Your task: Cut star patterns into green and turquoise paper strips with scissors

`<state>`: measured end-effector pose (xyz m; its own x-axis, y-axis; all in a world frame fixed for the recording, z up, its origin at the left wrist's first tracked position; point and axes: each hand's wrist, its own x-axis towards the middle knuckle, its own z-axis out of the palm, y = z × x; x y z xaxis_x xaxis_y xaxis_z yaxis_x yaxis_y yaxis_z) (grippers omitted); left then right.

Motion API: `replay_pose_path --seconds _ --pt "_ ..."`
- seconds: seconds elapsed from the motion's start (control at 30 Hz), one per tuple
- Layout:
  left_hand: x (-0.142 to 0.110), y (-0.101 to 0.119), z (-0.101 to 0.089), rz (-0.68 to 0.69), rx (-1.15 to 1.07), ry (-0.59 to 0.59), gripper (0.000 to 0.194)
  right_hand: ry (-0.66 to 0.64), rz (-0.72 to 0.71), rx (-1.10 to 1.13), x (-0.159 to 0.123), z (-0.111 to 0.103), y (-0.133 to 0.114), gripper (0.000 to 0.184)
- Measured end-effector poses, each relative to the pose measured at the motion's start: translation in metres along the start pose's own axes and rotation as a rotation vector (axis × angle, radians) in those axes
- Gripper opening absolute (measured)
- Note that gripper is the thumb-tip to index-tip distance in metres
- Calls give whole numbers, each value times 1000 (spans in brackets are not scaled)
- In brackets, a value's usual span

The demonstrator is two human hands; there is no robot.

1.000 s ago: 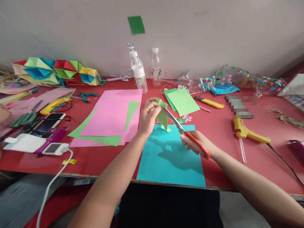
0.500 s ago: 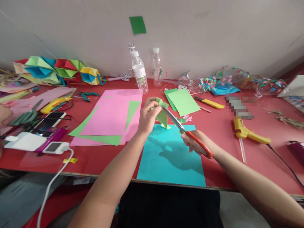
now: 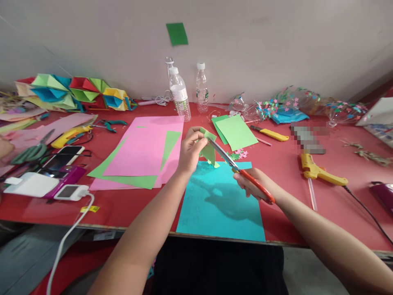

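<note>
From the head view, I see almost no change over the past second: my left hand (image 3: 190,151) keeps pinching a small folded-looking piece of light-green paper (image 3: 208,154) between thumb and fingers, raised over the far edge of a flat turquoise paper sheet (image 3: 196,217). My right hand (image 3: 253,184) grips the red-handled metal scissors (image 3: 234,166), their blades meeting the green paper beside my left thumb. I judge the cut slow and careful, since both hands hold steady; whether the blades are biting, I cannot tell.

Three upright bottles (image 3: 180,98) — two scissors (image 3: 255,185), one turquoise sheet (image 3: 215,223).
</note>
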<state>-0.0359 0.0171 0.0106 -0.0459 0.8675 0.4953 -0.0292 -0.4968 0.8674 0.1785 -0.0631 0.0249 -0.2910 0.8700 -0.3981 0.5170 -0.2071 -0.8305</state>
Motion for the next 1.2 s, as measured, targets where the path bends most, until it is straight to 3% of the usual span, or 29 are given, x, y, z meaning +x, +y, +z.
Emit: replay_pose_path --seconds 0.53,0.87,1.2 --pt "1 -3 -1 0 -8 -9 18 11 24 -30 -1 0 -4 56" --pt "-3 -3 2 -8 -43 -11 17 29 -9 -18 1 4 1 57" --pt "-8 0 9 -33 -76 -23 20 -35 -95 58 -1 6 4 49"
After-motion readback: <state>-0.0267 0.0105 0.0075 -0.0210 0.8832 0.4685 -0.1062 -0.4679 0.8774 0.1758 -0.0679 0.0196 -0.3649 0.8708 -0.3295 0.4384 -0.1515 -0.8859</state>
